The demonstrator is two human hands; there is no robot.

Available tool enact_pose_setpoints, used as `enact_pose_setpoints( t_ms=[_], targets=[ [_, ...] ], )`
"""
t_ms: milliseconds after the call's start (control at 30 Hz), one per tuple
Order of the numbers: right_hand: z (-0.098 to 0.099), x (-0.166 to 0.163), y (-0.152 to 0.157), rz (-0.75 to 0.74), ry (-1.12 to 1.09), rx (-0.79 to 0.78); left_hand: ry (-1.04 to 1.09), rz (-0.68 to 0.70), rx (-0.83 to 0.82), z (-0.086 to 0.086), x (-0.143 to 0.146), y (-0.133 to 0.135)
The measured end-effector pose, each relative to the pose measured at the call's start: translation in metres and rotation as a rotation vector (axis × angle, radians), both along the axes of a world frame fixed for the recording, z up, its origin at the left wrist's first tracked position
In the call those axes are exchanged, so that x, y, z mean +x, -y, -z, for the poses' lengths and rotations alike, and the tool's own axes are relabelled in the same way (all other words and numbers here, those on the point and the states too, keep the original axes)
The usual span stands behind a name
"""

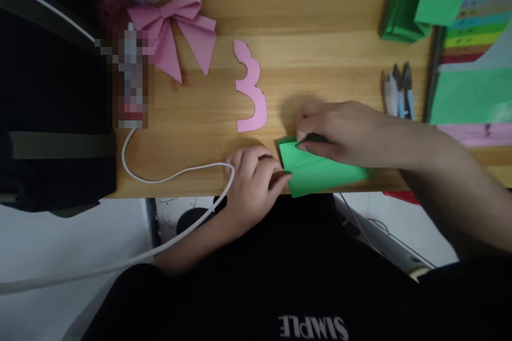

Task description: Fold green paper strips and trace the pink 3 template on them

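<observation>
A folded piece of green paper [320, 170] lies at the near edge of the wooden desk [304, 5]. My left hand [252, 184] is curled, and its fingertips pinch the paper's left edge. My right hand [340, 130] lies over the paper's top left part, fingers bent and pressing a fold down. A pink paper cut-out with a wavy edge [250, 88] lies just beyond both hands.
A pink paper bow [180, 26] sits at the far left beside a dark bag [48, 90]. A white cable [160, 177] loops across the desk's near edge. Pens [400, 93] lie at the right, next to stacks of coloured paper [472, 37].
</observation>
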State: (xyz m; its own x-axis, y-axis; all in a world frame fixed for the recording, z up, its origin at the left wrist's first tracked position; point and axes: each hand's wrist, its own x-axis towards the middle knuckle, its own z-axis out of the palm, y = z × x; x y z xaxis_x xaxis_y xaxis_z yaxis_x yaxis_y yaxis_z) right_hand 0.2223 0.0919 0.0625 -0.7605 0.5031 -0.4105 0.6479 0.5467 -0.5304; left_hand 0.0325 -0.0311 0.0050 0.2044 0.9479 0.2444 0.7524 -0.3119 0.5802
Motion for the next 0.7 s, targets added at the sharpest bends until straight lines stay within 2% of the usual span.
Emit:
enact_pose_setpoints(
  t_ms=[267,467,700],
  targets=[
    [0.007,-0.005,-0.01,-0.023,-0.011,-0.022,-0.14,0.16,0.27,0.004,-0.003,0.0],
    [0.003,-0.01,-0.007,0.003,0.042,0.056,-0.243,0.343,0.214,0.004,-0.015,-0.001],
    [0.01,-0.012,-0.011,0.013,0.038,0.016,-0.346,0.46,0.168,-0.004,-0.026,-0.007]
  ],
)
